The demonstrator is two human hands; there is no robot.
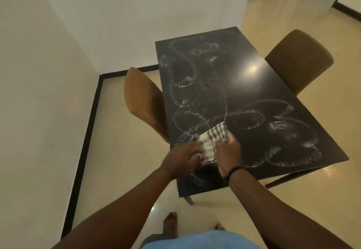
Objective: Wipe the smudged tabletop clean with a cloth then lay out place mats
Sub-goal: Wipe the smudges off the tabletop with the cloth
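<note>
Two hands gripping a soft checked cloth (212, 140), left hand (184, 155) and right hand (227, 154) pinching its edges, glossy black tabletop (244, 84) showing chalky white swirls (195, 100).

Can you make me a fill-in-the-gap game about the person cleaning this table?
1. Both hands, left hand and right hand, hold one striped ____.
2. The dark rectangular tabletop is covered in white looping ____.
3. The number of brown padded chairs beside the table is ____.
4. The number of place mats on the table is ____.

Missing words: cloth; smudges; two; zero
</note>
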